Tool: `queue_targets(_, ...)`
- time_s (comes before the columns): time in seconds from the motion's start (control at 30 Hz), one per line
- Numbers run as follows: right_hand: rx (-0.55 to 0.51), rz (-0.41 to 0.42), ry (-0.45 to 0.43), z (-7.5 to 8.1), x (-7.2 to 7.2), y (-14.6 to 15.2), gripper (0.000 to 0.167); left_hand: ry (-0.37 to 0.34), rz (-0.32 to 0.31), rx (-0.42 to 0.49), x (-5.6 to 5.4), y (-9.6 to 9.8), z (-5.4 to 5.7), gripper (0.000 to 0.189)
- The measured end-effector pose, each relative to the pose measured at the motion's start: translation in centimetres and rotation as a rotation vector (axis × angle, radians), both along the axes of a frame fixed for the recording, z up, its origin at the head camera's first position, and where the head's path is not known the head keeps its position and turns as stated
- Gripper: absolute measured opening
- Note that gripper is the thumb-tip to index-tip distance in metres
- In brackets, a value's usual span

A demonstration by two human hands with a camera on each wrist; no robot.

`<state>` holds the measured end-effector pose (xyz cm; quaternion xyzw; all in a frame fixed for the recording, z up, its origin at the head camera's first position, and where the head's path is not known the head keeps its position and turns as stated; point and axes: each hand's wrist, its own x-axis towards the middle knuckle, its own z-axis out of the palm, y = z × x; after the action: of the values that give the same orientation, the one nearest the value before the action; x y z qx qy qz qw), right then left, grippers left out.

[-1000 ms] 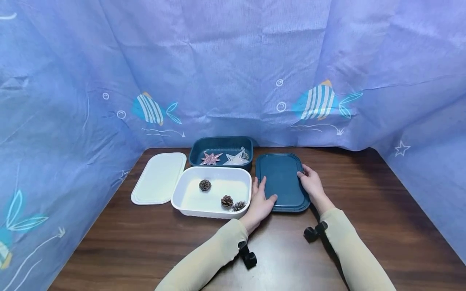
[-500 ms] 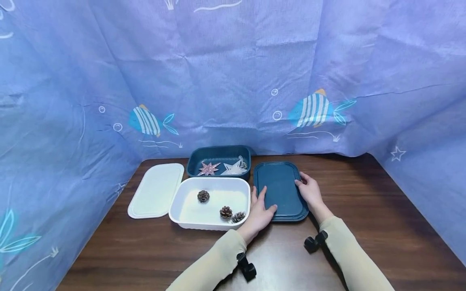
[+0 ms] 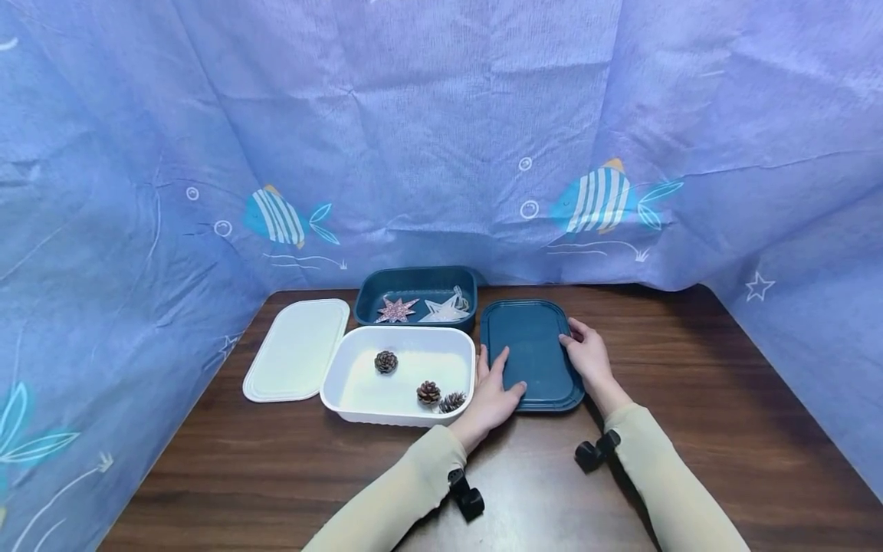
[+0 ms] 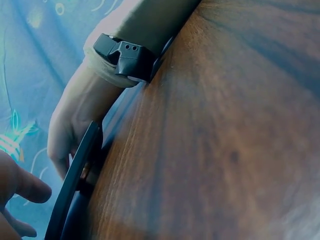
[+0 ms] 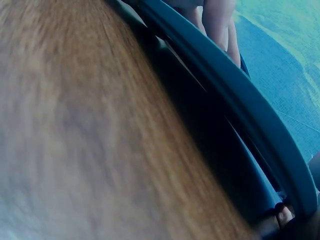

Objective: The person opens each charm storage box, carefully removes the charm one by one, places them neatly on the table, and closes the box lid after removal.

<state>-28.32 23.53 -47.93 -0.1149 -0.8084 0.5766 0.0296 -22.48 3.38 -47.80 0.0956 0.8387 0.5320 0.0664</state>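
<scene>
A dark blue rectangular lid (image 3: 534,349) lies right of the boxes. My right hand (image 3: 589,356) grips its right edge, thumb on top and fingers at the underside. Spread fingers of my left hand (image 3: 491,395) rest along the lid's near left part, between it and the white box (image 3: 396,418). In the left wrist view the lid (image 4: 70,185) shows edge-on, my left fingertips (image 4: 32,187) beside it. A dark gap shows beneath the lid's rim (image 5: 240,100) in the right wrist view. Pinecones (image 3: 428,393) lie inside the white box.
Behind the white box stands a dark blue box (image 3: 414,274) holding a pink star ornament (image 3: 396,310) and a white star ornament (image 3: 444,310). A white lid (image 3: 298,350) lies at the left. A fish-patterned curtain (image 3: 441,153) hangs behind the wooden table (image 3: 690,368).
The head view has tilted up and back a little. Both hands keep the same places at the dark blue lid, and the boxes have not moved.
</scene>
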Motion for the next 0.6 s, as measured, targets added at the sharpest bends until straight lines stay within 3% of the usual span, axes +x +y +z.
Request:
queue_targets(0.37,-0.029,0.01,0.039,0.1,0.02,-0.22,0.054,-0.006,-0.05,-0.095,0.06,-0.4,0.37,0.069)
queue_targets(0.6,-0.041,0.016,0.04,0.07,0.21,-0.03,0.056,-0.017,-0.028,-0.021,0.03,-0.29,0.56,0.071)
